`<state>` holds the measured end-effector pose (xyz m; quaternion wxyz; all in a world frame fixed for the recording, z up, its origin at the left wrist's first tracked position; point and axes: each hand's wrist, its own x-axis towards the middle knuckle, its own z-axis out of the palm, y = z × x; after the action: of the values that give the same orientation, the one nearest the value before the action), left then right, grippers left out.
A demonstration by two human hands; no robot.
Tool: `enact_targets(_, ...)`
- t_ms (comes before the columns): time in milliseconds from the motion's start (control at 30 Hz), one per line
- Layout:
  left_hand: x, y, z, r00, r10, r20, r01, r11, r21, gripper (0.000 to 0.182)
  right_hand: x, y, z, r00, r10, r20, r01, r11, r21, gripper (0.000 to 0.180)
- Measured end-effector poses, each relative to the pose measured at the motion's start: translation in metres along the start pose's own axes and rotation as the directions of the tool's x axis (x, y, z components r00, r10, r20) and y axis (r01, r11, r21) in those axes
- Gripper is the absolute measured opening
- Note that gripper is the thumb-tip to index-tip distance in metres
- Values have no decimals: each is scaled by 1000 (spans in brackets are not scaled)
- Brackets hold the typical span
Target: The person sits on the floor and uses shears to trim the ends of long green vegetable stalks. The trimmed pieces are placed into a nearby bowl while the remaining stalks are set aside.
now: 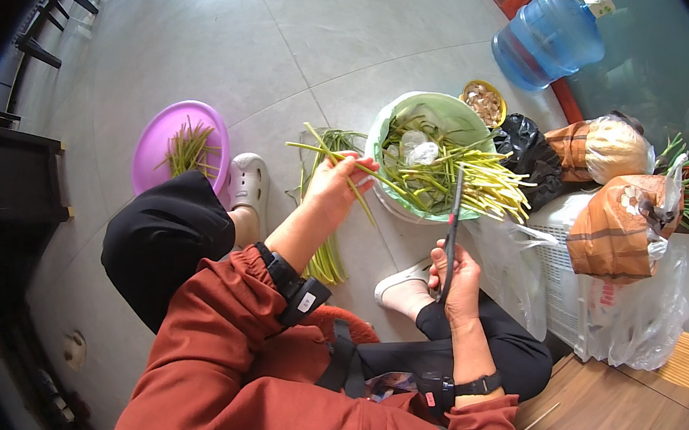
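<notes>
My left hand [338,188] pinches a few long green vegetable stems [311,146], which look like garlic scapes. My right hand [458,279] grips black-handled scissors [452,228], their blades pointing away from me over the rim of a waste bin [391,108]. A pale green plastic bag lines that bin. Inside are stem scraps, crumpled clear plastic and a spread of stems with pale yellow ends [496,185] hanging over the right rim. Under my left forearm a bundle of long stems [327,261] lies on the floor. Short cut pieces [190,148] rest in a purple plastic basin [155,127] on the left.
Beyond the bin sits a yellow bowl of brownish scraps [484,102]. To its right are a black plastic bag [526,150], brown patterned bags [614,229] and a white basket [560,267]. A blue water jug [550,40] stands farther back. Dark furniture [14,174] borders the left.
</notes>
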<state>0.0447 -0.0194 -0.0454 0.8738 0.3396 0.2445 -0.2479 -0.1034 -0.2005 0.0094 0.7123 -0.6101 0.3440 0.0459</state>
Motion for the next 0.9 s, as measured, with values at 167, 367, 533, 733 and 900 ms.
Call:
enact_targets(167, 20, 51, -40, 956, 239, -171, -219, 967, 130, 16, 2, -5, 8, 997, -73, 40, 68, 992, 110, 30)
enact_targets(367, 49, 145, -155, 783, 589, -200, -86, 420, 903, 15, 3, -16, 44, 982, 2, 189, 6, 999, -39, 36)
enact_targets(533, 36, 203, -260, 634, 639, -436, 271, 345, 899, 28, 11, -22, 74, 970, 24, 240, 7, 992, -129, 41)
enact_targets(733, 44, 179, -256, 543, 840, -16, 166, -88, 982, 36, 18, -28, 89, 970, 48, 240, -3, 983, -185, 45)
enact_targets(900, 70, 54, -217, 889, 457, 12, -96, 160, 983, 17, 24, -25, 97, 971, 79, 225, -26, 973, -228, 42)
